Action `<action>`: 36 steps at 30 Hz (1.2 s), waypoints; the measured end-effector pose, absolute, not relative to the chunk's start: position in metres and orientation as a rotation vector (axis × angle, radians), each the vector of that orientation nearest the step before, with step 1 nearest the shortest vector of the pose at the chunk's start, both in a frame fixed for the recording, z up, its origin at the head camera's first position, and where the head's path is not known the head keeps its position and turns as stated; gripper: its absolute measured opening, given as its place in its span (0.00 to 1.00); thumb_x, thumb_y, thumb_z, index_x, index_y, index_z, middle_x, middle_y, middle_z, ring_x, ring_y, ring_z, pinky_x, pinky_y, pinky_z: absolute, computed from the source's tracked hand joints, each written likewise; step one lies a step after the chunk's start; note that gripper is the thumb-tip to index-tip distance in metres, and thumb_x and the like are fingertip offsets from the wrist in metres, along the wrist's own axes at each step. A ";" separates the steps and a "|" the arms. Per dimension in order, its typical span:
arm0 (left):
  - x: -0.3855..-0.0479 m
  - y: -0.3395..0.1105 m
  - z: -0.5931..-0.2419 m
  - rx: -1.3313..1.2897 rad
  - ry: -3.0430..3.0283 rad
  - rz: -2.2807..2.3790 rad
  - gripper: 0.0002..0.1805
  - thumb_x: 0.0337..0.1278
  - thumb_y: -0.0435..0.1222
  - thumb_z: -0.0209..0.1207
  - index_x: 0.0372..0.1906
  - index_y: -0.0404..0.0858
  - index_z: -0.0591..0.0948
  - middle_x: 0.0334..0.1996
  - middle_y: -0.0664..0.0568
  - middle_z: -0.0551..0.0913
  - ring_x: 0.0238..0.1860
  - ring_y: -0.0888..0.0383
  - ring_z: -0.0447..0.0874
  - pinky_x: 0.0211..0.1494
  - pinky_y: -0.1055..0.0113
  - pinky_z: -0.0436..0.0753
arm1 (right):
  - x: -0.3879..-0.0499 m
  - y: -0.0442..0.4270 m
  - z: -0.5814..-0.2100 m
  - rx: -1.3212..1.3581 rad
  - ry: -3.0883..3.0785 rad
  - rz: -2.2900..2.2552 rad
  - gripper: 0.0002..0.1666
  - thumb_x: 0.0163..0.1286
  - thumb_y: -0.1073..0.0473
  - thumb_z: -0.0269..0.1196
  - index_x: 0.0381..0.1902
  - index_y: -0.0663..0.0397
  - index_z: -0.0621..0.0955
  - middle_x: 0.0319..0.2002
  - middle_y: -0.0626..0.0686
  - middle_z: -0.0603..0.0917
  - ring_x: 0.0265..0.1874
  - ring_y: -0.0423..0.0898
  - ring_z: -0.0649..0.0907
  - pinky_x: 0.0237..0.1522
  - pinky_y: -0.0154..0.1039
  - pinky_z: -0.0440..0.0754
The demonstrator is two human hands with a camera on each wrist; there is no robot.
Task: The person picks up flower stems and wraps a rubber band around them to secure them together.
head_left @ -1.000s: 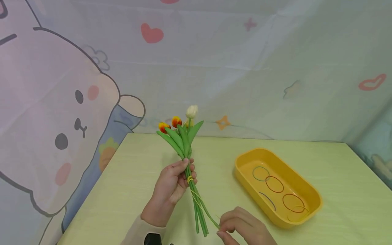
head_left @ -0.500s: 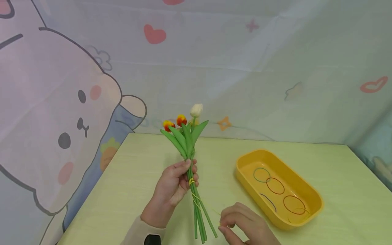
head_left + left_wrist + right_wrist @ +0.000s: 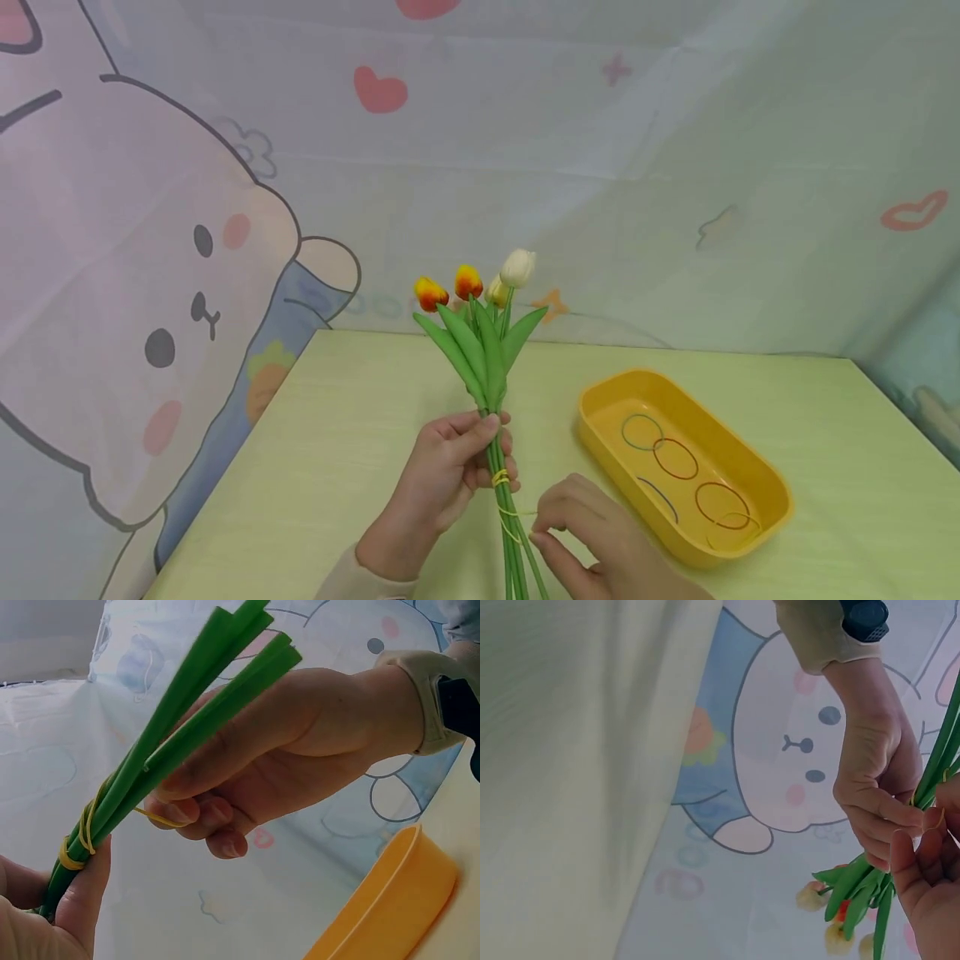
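Note:
My left hand point(image 3: 450, 471) grips the green stems of a bunch of artificial tulips point(image 3: 491, 354), below the leaves. The blooms are orange-red, pale yellow and white, and point away from me. A yellow rubber band point(image 3: 500, 477) is wound around the stems just under the left fingers. One loop of it stretches to my right hand point(image 3: 592, 533), where thumb and fingertips pinch it beside the stems. In the left wrist view, the right hand point(image 3: 277, 742) holds the loop behind the stems point(image 3: 180, 727). In the right wrist view, both hands partly hide the band.
A yellow plastic tray point(image 3: 600, 446) stands on the table point(image 3: 337, 417) to the right. Several rubber bands, including green, red point(image 3: 675, 458) and blue ones, lie inside it. Behind the table hangs a printed cloth point(image 3: 525, 125) with a cartoon rabbit.
The left hand and the tulips have moved right and slightly nearer, towards the right hand. The right hand has drawn the band's loop from low on the stems to out beside them.

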State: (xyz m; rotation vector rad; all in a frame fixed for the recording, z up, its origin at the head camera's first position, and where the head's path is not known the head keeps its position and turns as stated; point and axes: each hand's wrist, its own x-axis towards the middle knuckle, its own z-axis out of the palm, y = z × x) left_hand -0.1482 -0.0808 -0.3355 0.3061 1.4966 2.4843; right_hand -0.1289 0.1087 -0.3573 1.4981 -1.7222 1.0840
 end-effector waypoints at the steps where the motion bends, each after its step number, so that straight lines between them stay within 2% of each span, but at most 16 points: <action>1: -0.148 -0.080 -0.335 0.319 1.514 2.473 0.13 0.70 0.32 0.51 0.45 0.22 0.73 0.23 0.55 0.80 0.21 0.63 0.83 0.32 0.67 0.86 | -0.129 0.109 -0.357 1.495 -1.726 1.081 0.09 0.73 0.63 0.56 0.32 0.60 0.76 0.33 0.49 0.75 0.34 0.40 0.74 0.38 0.25 0.73; 9: -0.145 -0.072 -0.340 0.401 1.622 2.360 0.15 0.67 0.31 0.54 0.46 0.18 0.74 0.24 0.54 0.81 0.22 0.62 0.83 0.31 0.68 0.85 | -0.132 0.115 -0.364 1.454 -1.812 1.107 0.07 0.73 0.62 0.56 0.33 0.58 0.76 0.32 0.47 0.76 0.33 0.38 0.75 0.38 0.23 0.74; 14: -0.144 -0.068 -0.345 0.426 1.681 2.288 0.19 0.67 0.31 0.54 0.47 0.12 0.71 0.23 0.55 0.80 0.21 0.64 0.83 0.31 0.70 0.85 | -0.135 0.118 -0.373 1.433 -1.842 1.150 0.07 0.73 0.62 0.55 0.35 0.59 0.76 0.32 0.48 0.77 0.32 0.38 0.75 0.38 0.23 0.75; 24: -0.143 -0.061 -0.355 0.407 1.747 2.202 0.19 0.66 0.30 0.54 0.43 0.11 0.73 0.22 0.56 0.80 0.22 0.65 0.82 0.29 0.71 0.84 | -0.140 0.123 -0.380 1.241 -1.933 1.172 0.07 0.73 0.59 0.56 0.33 0.54 0.76 0.31 0.46 0.79 0.29 0.36 0.77 0.36 0.24 0.76; 30: -0.143 -0.065 -0.363 0.312 1.835 2.137 0.18 0.65 0.33 0.57 0.40 0.15 0.77 0.22 0.55 0.82 0.24 0.63 0.81 0.31 0.69 0.84 | -0.142 0.122 -0.387 1.447 -1.941 1.184 0.03 0.71 0.61 0.58 0.35 0.54 0.77 0.33 0.46 0.79 0.32 0.37 0.78 0.39 0.23 0.77; 36: -0.146 -0.070 -0.371 0.212 1.824 2.119 0.18 0.65 0.34 0.58 0.38 0.15 0.78 0.23 0.54 0.83 0.20 0.64 0.80 0.31 0.69 0.83 | -0.138 0.122 -0.393 1.562 -2.008 1.135 0.03 0.72 0.60 0.57 0.37 0.51 0.77 0.36 0.45 0.79 0.36 0.38 0.77 0.43 0.24 0.76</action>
